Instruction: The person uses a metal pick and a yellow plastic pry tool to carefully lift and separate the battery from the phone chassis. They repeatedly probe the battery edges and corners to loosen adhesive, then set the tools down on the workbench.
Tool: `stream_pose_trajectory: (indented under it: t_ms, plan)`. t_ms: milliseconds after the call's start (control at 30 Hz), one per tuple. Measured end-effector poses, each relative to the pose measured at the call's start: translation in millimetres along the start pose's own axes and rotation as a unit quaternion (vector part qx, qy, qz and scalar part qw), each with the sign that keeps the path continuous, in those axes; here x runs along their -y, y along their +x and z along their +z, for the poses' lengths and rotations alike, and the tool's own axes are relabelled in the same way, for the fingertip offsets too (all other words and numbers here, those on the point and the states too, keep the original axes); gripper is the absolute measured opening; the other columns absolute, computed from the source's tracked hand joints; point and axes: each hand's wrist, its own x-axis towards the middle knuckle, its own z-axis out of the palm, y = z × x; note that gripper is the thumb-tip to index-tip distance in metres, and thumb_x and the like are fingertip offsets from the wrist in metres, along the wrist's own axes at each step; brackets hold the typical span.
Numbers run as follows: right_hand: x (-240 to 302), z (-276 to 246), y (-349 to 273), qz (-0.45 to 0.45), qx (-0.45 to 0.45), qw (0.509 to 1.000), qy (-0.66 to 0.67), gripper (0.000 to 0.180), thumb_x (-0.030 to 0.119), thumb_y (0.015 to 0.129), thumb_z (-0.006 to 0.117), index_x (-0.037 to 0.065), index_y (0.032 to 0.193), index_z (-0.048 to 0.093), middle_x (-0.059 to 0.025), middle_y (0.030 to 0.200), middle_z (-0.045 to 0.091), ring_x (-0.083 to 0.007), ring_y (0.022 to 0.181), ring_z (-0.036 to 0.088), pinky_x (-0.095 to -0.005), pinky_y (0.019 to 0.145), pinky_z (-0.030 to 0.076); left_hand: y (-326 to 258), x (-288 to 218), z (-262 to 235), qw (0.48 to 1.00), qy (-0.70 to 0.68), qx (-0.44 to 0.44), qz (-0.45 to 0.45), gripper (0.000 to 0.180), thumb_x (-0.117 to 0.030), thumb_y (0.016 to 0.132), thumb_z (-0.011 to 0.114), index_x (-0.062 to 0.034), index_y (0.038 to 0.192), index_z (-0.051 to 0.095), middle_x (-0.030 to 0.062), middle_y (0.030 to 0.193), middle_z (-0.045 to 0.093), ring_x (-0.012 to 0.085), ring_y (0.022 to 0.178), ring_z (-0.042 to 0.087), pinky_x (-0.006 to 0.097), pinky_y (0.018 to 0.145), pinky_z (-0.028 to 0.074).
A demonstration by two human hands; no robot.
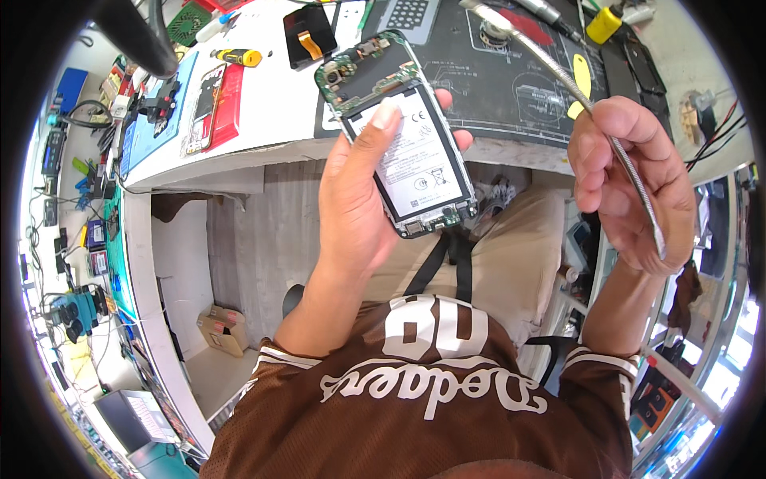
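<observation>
My left hand (361, 188) is closed around an opened smartphone (412, 152), thumb across its white battery and fingertips showing at the right edge. The back cover is off. A green circuit board (339, 77) with a camera module shows at the phone's upper end, and a smaller board lies at its lower end. To the right, my right hand (634, 180) grips a long, thin metal spudger (568, 82) with a knurled shaft. Its flattened far end points up and left over the dark work mat. The spudger is apart from the phone.
The white bench (275, 104) bears a black phone screen (310, 36) with an orange flex cable, a yellow-black screwdriver (236, 57) and a red phone case (228, 104). On the dark mat (487, 100) lie a yellow pry piece (582, 76) and a small round tin (495, 33). A yellow bottle (604, 25) stands far right.
</observation>
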Motion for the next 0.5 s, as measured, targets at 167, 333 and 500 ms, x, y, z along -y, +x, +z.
stream_pose_trajectory:
  t_ms: [167, 333, 500]
  plan:
    - [-12.4, 12.2, 13.0, -0.128, -0.176, 0.976, -0.018, 0.051, 0.027, 0.103, 0.065, -0.006, 0.14, 0.053, -0.0104, 0.1, 0.065, -0.0118, 0.081, 0.06, -0.0238, 0.07, 0.049, 4.6, -0.1, 6.5, 1.0, 0.012, 0.012, 0.009, 0.04, -0.028, 0.107, 0.055, 0.0018, 0.134, 0.056, 0.0186, 0.128, 0.067, 0.0276, 0.105, 0.073, 0.039, 0.08, 0.066]
    - [-25.9, 26.1, 28.1, -0.179, -0.301, 0.936, 0.021, 0.034, 0.029, 0.111, 0.051, -0.002, 0.114, 0.063, -0.0087, 0.089, 0.067, -0.014, 0.074, 0.061, -0.0253, 0.065, 0.048, 5.7, -1.7, 11.6, 0.998, 0.044, -0.002, 0.045, 0.042, -0.029, 0.108, 0.053, 0.0017, 0.136, 0.055, 0.02, 0.128, 0.067, 0.0279, 0.106, 0.072, 0.038, 0.082, 0.064]
    - [-66.9, 26.7, 23.4, -0.06, -0.175, 0.922, 0.341, 0.033, 0.028, 0.111, 0.05, -0.002, 0.122, 0.059, -0.0113, 0.093, 0.066, -0.0152, 0.076, 0.059, -0.0272, 0.067, 0.049, 6.2, 0.6, 14.6, 0.998, 0.036, -0.007, 0.05, 0.041, -0.029, 0.108, 0.053, 0.0014, 0.136, 0.054, 0.0209, 0.127, 0.067, 0.0275, 0.105, 0.072, 0.038, 0.084, 0.064]
